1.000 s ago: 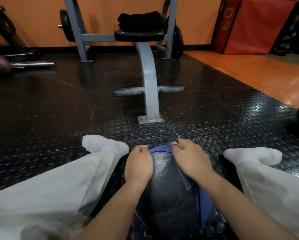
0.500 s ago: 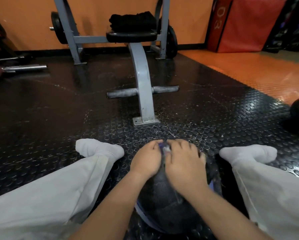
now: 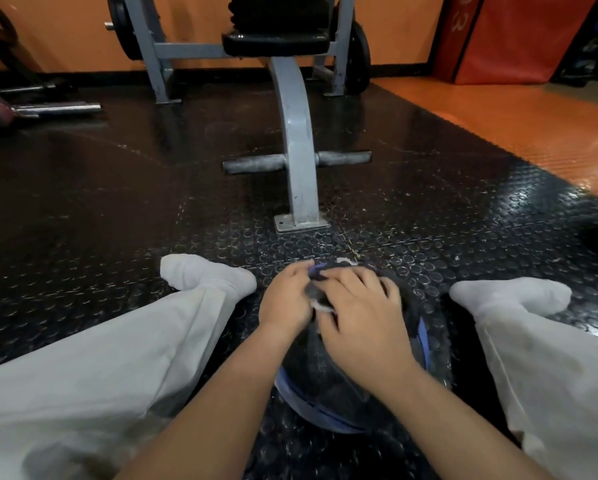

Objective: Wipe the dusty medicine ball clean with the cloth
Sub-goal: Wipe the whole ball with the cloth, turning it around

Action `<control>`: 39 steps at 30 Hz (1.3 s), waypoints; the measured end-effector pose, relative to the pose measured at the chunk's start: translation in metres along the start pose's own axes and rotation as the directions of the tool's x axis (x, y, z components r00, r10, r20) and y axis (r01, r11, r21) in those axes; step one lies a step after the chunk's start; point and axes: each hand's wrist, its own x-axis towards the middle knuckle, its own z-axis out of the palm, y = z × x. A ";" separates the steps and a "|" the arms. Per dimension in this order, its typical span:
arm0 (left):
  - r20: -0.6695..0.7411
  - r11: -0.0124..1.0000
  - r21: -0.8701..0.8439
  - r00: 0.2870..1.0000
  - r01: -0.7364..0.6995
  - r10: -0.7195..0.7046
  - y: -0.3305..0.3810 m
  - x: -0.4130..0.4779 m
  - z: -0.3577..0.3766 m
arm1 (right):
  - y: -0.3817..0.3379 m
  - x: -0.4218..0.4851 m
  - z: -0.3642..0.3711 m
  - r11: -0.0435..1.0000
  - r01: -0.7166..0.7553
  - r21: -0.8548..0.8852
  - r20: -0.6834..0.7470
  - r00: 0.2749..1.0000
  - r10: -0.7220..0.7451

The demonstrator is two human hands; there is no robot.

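Medicine ball: dark with blue stripes, on the floor between the person's spread legs, close to the body.
Cloth: a small grey bunch on top of the ball, between the two hands and partly hidden by them.
Left hand: on the ball's upper left, fingers curled and pinching the cloth's edge; blurred.
Right hand: lying over the top of the ball, fingers spread and pressing down beside the cloth.
Legs: in pale trousers and white socks, one on each side of the ball.
Floor mat: black, studded, shiny.
Bench: grey metal frame standing beyond the ball, with a black seat pad.
Red pad: leaning at the far right, behind the orange floor.
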 end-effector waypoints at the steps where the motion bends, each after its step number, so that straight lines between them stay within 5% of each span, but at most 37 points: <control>1: 0.009 1.000 0.010 1.000 -0.021 0.021 0.000 -0.001 -0.001 | 0.003 -0.008 -0.002 0.996 0.042 0.073 -0.034 0.999 -0.039; 5: -0.033 1.000 -0.016 0.999 -0.026 0.025 -0.001 -0.010 0.006 | 0.029 0.008 -0.011 0.945 -0.096 0.312 0.108 0.992 0.065; 10: -0.054 0.999 0.038 0.998 0.027 -0.025 0.006 0.000 0.015 | 0.042 0.042 -0.002 0.912 -0.333 0.240 0.151 0.941 0.304; 14: -0.011 1.000 -0.009 1.000 0.029 -0.029 0.004 0.017 0.010 | 0.030 0.011 -0.010 0.964 -0.093 0.251 0.034 0.996 0.087; 18: 0.072 0.998 -0.029 0.996 -0.052 0.054 0.001 0.012 0.004 | 0.039 0.002 -0.018 0.939 0.071 0.336 0.098 0.989 -0.110; 23: -0.026 0.998 -0.039 0.999 -0.045 0.044 -0.003 0.006 0.009 | 0.056 0.042 -0.004 0.854 -0.309 0.419 0.165 0.951 0.264; 27: -0.061 0.994 -0.107 0.998 0.008 -0.015 -0.001 0.011 0.004 | 0.027 0.017 -0.010 0.935 -0.012 0.355 0.108 0.994 -0.028; 29: -0.030 0.991 -0.132 0.999 0.012 -0.016 -0.001 0.012 0.001 | 0.011 -0.006 -0.014 0.924 0.207 0.322 0.114 0.960 -0.255; 31: -0.015 0.993 -0.117 1.000 0.012 -0.014 -0.001 0.010 0.001 | 0.016 -0.006 -0.016 0.897 0.264 0.354 0.140 0.934 -0.330; 33: -0.013 0.992 -0.126 1.000 -0.005 0.004 -0.002 0.006 0.004 | 0.030 0.004 -0.015 0.899 0.185 0.397 0.135 0.957 -0.257; 37: -0.046 0.999 -0.028 0.999 0.026 -0.027 0.005 0.002 0.016 | 0.059 0.034 -0.007 0.876 -0.219 0.429 0.196 0.970 0.146; 39: -0.083 0.998 -0.017 0.995 0.052 -0.053 0.012 0.002 0.021 | 0.065 0.034 -0.004 0.898 -0.253 0.359 0.167 0.964 0.205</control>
